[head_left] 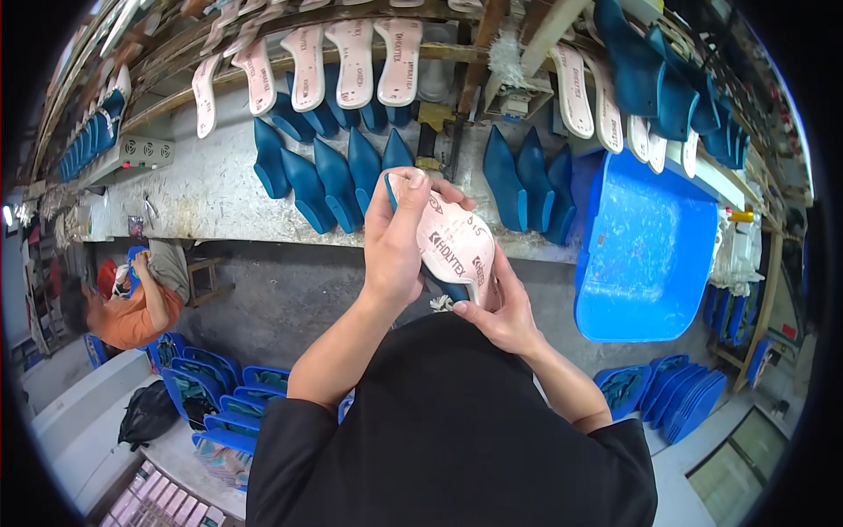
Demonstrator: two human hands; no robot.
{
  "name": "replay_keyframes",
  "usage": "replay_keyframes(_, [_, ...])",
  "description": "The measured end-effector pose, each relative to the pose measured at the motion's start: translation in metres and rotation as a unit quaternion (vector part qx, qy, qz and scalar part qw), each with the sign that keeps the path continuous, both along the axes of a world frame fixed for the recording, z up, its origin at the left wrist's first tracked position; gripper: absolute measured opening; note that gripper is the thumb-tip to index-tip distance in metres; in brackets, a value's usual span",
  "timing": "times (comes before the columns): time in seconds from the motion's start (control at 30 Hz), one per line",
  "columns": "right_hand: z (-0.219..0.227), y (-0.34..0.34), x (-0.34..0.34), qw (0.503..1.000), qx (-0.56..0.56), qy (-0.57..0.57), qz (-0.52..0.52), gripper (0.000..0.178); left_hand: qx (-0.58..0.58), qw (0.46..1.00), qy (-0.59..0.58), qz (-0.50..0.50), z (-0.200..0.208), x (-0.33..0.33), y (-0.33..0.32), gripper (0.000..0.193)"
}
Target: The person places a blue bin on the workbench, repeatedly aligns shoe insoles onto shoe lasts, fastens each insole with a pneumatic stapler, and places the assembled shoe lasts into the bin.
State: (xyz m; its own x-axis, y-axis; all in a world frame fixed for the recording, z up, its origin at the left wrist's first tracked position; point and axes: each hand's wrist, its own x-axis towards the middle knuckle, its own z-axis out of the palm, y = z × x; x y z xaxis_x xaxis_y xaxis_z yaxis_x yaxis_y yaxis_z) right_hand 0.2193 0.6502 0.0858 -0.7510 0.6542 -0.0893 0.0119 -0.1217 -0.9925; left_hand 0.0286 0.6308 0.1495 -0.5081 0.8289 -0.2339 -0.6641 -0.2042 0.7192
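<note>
A blue shoe last with a pale pink insole board [452,241] on its bottom is held up in front of me, above the edge of the workbench [202,189]. My left hand [395,237] wraps the toe end, thumb pressed on the insole's tip. At the heel end, my right hand [500,307] grips the last from below, fingers curled on the insole's edge. Most of the blue last is hidden behind the insole and my hands.
Several blue lasts [329,180] stand in rows on the bench, more with pink insoles [351,66] on racks above. A large blue tray [645,255] lies at right. Stacked blue trays [219,386] sit on the floor beside a seated person in orange [132,312].
</note>
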Motion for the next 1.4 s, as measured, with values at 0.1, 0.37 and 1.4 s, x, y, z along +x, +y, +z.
replay_keyframes(0.1, [-0.004, -0.004, -0.01, 1.0, 0.015, -0.011, -0.001, 0.098, -0.006, 1.0, -0.003, 0.006, 0.0, -0.012, -0.007, 0.02])
replay_keyframes(0.37, [-0.032, 0.027, -0.05, 0.981, -0.153, 0.005, 0.116, 0.1, -0.071, 0.99, -0.073, 0.092, -0.06, -0.082, -0.017, 0.018])
replay_keyframes(1.4, [-0.039, 0.042, -0.169, 0.939, -0.235, -0.216, 0.132, 0.03, -0.174, 0.979, 0.095, 0.044, -0.137, -0.198, -0.029, 0.02])
